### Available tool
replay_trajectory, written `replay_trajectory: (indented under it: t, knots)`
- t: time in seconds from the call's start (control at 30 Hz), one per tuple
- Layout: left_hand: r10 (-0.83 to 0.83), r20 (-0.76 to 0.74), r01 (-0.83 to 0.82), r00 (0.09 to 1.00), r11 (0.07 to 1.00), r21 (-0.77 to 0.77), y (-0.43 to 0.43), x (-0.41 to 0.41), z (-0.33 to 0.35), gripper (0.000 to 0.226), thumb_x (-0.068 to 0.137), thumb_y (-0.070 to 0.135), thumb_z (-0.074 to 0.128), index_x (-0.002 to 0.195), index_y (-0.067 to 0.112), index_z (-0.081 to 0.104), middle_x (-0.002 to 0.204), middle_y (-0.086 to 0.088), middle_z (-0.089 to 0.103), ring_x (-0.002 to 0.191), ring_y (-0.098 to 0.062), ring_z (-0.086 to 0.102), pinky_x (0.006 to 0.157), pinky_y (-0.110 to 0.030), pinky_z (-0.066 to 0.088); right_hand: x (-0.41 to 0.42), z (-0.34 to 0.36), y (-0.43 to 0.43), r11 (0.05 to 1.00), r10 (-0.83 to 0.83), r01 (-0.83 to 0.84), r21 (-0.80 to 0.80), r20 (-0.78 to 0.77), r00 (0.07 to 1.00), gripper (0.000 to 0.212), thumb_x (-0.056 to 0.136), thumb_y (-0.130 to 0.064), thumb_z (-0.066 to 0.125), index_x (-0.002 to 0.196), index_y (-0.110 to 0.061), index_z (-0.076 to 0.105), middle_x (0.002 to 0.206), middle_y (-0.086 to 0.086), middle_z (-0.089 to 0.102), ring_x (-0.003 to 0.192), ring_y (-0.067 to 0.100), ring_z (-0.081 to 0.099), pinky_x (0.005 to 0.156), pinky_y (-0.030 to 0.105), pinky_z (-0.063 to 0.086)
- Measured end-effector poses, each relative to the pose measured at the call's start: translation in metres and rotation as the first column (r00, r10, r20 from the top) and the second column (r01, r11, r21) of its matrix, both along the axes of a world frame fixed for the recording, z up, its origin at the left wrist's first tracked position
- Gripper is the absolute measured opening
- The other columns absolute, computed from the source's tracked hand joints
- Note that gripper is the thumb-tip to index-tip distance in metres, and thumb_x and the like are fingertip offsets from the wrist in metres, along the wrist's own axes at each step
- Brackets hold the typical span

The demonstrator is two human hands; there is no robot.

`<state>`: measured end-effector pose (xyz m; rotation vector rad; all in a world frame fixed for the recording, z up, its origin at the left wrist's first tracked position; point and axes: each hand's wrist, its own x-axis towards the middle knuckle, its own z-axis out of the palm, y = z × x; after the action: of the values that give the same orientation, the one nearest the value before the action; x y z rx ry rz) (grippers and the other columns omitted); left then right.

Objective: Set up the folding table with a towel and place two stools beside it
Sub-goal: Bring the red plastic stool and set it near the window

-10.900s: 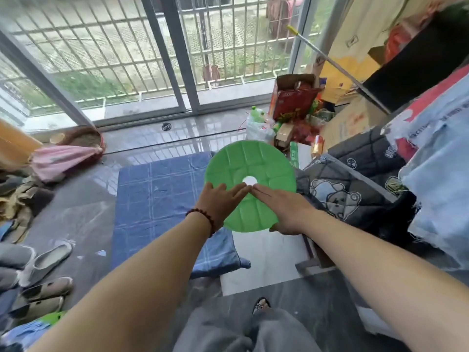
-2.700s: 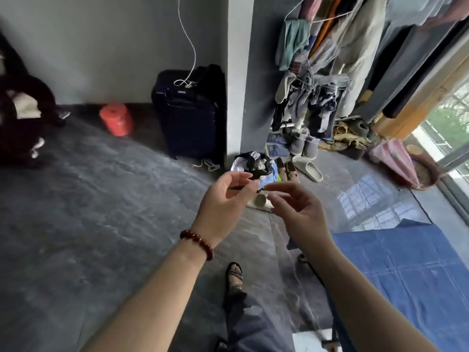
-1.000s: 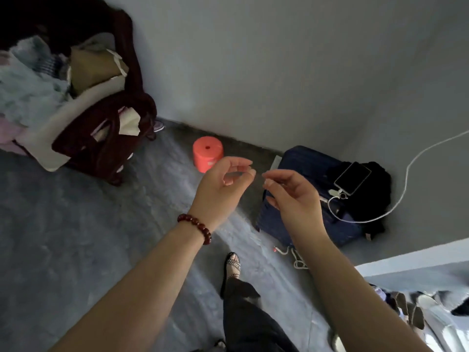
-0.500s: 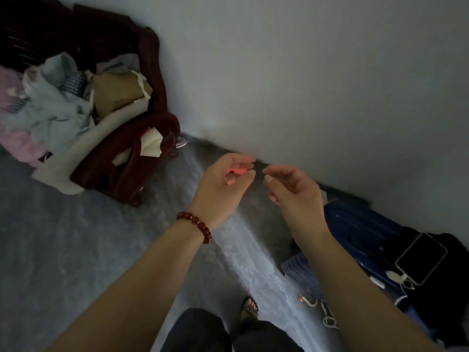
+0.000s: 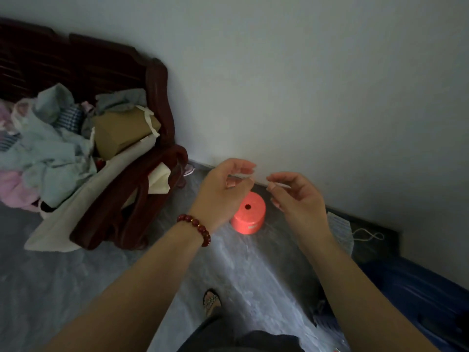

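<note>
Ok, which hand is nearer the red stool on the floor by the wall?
Left. The left hand is just up and left of the red stool, overlapping its edge in this view. The right hand is up to its right, with a visible gap between them.

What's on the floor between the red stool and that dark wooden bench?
Head view: bare grey floor between red stool and bench; the left grip hides part.

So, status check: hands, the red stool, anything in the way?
Left hand, right hand empty, fingers loosely curled. Red stool upright on floor by wall, untouched. Wooden bench left of it, blue suitcase right, both apart.
</note>
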<state>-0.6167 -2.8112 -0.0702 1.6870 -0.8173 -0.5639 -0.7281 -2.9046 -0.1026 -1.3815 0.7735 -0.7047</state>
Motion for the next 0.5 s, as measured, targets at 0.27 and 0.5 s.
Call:
replay_trajectory:
  t: [0.27,0.5]
  knots:
    - [-0.046,-0.027,0.048,0.999,0.997,0.055,-0.03,0.087,-0.016,0.024,0.086,0.002,0.06,0.096,0.024,0.061,0.098,0.014,0.063,0.095,-0.002,0.06,0.084,-0.013,0.047,0.081,-0.007,-0.021,0.998,-0.069,0.069,-0.008,-0.032,0.997,0.016,0.086,-0.002,0.064,0.087,-0.018,0.066,0.089,-0.005,0.07,0.077,0.001,0.064,0.078,0.022,0.052]
    - [-0.125,-0.066,0.129,0.99,0.99,0.051,-0.081,0.139,-0.021,0.026,0.086,0.002,0.06,0.093,0.027,0.059,0.097,0.01,0.064,0.088,0.003,0.059,0.079,-0.009,0.046,0.127,-0.012,-0.067,0.992,-0.128,0.128,-0.002,-0.046,0.991,0.015,0.086,-0.002,0.064,0.089,-0.016,0.066,0.089,-0.006,0.07,0.072,-0.003,0.063,0.071,0.015,0.051]
